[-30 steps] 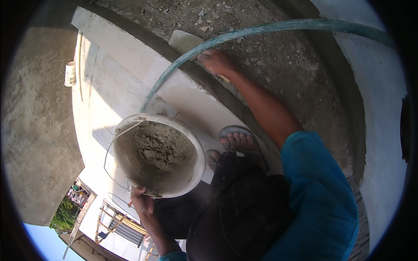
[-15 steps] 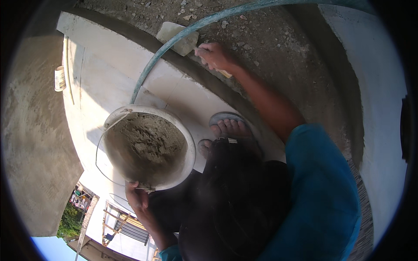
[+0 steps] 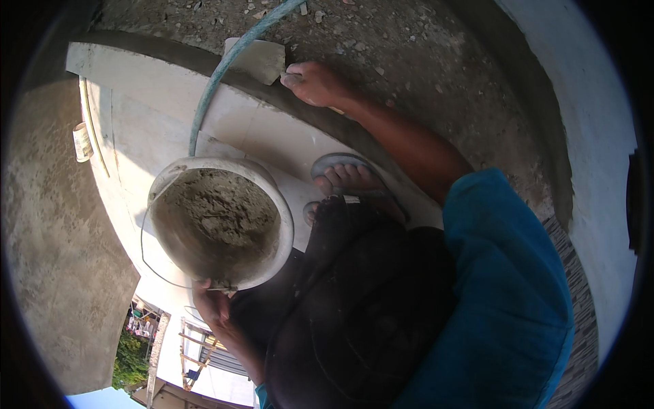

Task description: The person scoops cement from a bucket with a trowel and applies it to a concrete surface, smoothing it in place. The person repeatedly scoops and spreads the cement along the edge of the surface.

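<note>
We see the right hand (image 3: pixel 315 84) at the upper centre of the frame, fingers closed around the handle of a flat trowel (image 3: pixel 264 63). Its pale, squared blade points to the upper left, over the dark strip (image 3: pixel 300 109) that edges the white ledge (image 3: pixel 259 136). We cannot tell whether the blade touches that strip. A green hose (image 3: pixel 206 102) arcs down from the top edge, crosses in front of the blade's left side and meets the far rim of the bucket (image 3: pixel 286 225), so the room to the left of the blade is bounded by it.

The bucket sits left of centre, its mouth tipped toward us, with grey mortar (image 3: pixel 228 211) inside. We find the left hand (image 3: pixel 214 305) clamped on its near rim, and the wire handle (image 3: pixel 143 245) loops out on the left. Between the bucket and the right forearm we see a stretch of ledge, narrowed by a sandalled foot (image 3: pixel 347 176). Rubbly ground (image 3: pixel 409 61) spreads beyond the right hand toward the white wall (image 3: pixel 579 102) at the right edge.

At the far left lies a small pale container (image 3: pixel 82 142); any markings on it are too small for us to read.
</note>
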`<state>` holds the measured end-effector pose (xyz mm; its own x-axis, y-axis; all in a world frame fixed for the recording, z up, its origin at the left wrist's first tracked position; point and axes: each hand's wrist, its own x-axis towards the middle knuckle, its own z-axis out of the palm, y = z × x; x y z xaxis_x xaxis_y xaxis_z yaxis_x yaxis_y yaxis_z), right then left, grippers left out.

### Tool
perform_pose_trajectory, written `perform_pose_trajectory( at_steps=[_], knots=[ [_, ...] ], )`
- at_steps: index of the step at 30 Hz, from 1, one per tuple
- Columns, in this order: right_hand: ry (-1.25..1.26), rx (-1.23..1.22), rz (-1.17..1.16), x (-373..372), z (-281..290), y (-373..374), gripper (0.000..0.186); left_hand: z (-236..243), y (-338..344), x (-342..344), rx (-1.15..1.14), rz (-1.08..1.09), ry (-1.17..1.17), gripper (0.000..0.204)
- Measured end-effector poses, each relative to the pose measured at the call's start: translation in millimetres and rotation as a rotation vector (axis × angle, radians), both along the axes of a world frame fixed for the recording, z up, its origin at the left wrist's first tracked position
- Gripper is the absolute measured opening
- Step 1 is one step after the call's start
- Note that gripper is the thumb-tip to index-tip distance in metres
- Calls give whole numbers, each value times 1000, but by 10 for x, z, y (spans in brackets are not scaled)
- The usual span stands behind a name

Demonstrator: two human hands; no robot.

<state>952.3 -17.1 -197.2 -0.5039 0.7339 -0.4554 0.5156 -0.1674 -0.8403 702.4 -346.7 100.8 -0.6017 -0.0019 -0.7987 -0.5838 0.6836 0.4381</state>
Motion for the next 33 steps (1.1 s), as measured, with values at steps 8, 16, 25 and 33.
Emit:
perform_pose_trajectory(
  at_steps=[8, 16, 25, 33],
  knots=[
    [94, -141, 75, 181, 562, -28, 38, -131, -333, -182, 159, 19, 51, 64],
    [175, -242, -21, 569, 264, -130, 39, -43, -111, 24, 175, 47, -21, 62],
    [-62, -136, 77, 593, 440, -274, 52, -87, -329, -122, 159, 67, -14, 70],
    [44, 54, -23, 821, 642, -521, 43, -97, -386, -169, 189, -1, -1, 68]
  ],
)
